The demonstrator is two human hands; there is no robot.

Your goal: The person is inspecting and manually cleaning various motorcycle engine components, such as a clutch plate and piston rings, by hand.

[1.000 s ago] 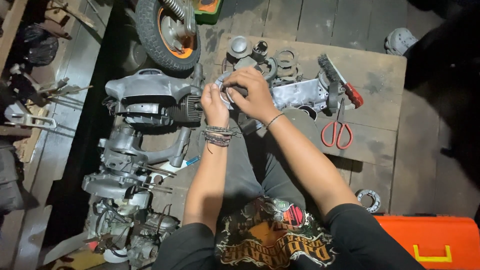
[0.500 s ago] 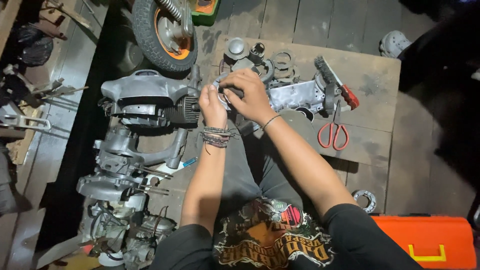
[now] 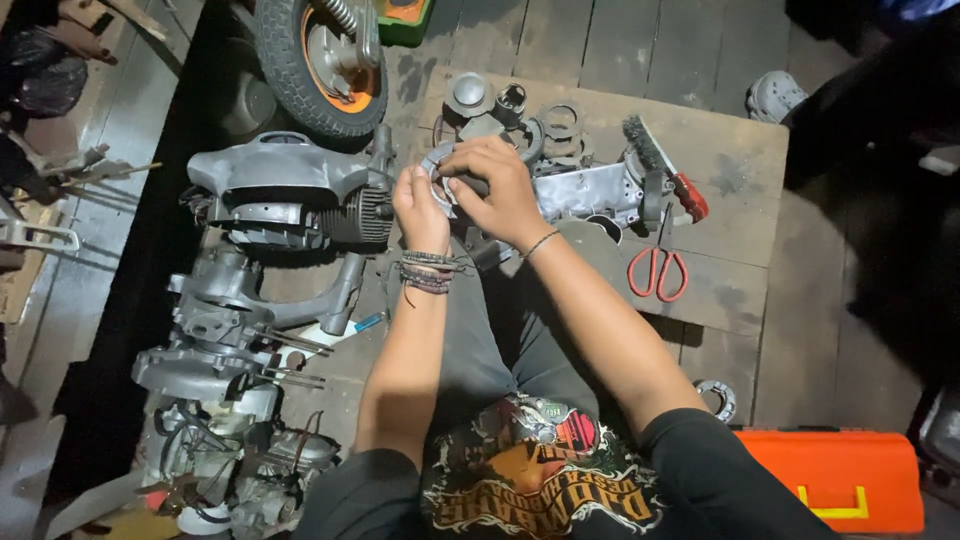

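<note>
Metal ring (image 3: 437,165): a grey round part held between both hands, above the board, just in front of the engine casing.
Left hand (image 3: 420,208): fingers curled shut around the ring's near edge; beaded bracelets on the wrist.
Right hand (image 3: 497,185): fingers bent over the ring from the far side, gripping it; a thin band on the wrist.
Engine casing (image 3: 590,190): grey metal block lying on the board, touching the right hand's far side.
Board (image 3: 740,160): wooden sheet on the plank floor.
Brush (image 3: 660,165): red-handled, resting on the casing's right end.
Scissors (image 3: 657,270): red handles, on the board near the casing.
Engine (image 3: 290,195): finned, left of the hands.
Wheel (image 3: 315,55): tyre with orange rim, beyond the engine.
Toolbox (image 3: 840,480): orange, at the lower right.
</note>
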